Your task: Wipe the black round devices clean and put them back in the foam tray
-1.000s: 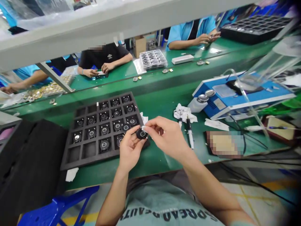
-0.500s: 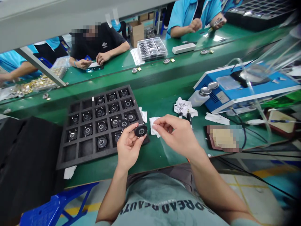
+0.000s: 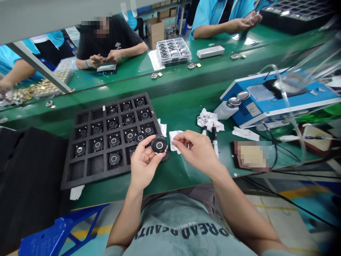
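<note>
My left hand [image 3: 144,163] grips a round black smartwatch case [image 3: 159,144] by its edge, between thumb and fingers. The sensor side of the case faces up toward me. To its right, my right hand [image 3: 197,149] is closed in a pinch, apart from the case; what the fingertips hold, if anything, is hidden. A crumpled white wipe [image 3: 176,137] shows just behind those fingertips. Beyond my left hand lies a black foam tray [image 3: 93,167] with several more watch cases in its pockets. Another watch case [image 3: 140,137] rests on a divider of the tray.
Two pen-like tools [image 3: 214,137] lie beside a spotted wipe [image 3: 209,119]. Behind them stand a white pump bottle [image 3: 225,111] and a blue machine [image 3: 255,106]. A brown-framed pad [image 3: 252,156] sits at right. Co-workers handle parts across the bench; a blue stool [image 3: 53,234] stands below left.
The watch case in my left hand is tilted a little more toward me. My right hand has barely moved. Across the bench, the co-workers' hands have shifted.
</note>
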`<state>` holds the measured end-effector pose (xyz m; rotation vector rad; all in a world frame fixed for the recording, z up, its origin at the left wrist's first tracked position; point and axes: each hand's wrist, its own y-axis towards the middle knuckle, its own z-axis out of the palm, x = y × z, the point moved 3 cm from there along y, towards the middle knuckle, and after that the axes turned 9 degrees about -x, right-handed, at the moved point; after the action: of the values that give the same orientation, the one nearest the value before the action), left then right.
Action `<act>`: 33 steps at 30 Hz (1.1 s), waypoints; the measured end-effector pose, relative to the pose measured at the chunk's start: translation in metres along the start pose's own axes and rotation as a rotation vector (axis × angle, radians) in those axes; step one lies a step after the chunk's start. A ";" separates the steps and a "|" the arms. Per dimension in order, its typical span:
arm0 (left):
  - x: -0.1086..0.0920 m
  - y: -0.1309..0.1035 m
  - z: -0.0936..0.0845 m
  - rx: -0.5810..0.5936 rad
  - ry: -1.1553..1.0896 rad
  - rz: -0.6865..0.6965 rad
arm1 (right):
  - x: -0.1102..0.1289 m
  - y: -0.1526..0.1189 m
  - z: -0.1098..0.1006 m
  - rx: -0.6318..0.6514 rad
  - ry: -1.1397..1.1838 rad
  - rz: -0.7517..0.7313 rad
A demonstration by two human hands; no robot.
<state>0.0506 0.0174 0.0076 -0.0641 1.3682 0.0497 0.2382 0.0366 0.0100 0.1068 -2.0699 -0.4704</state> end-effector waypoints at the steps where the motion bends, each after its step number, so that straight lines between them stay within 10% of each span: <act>1: -0.001 0.000 0.000 -0.002 -0.002 -0.001 | -0.002 -0.002 -0.002 -0.010 0.021 -0.001; 9: 0.003 0.001 -0.001 0.031 -0.022 0.033 | 0.022 0.000 -0.013 -0.144 0.098 -0.216; 18: 0.011 0.001 -0.001 0.101 0.025 0.092 | 0.048 0.003 0.013 0.000 -0.089 -0.497; 33: 0.011 0.003 -0.001 0.135 0.020 0.003 | 0.048 0.005 0.014 0.068 -0.164 -0.571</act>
<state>0.0516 0.0204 -0.0038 0.0513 1.3888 -0.0409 0.2018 0.0322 0.0448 0.7337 -2.2032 -0.7724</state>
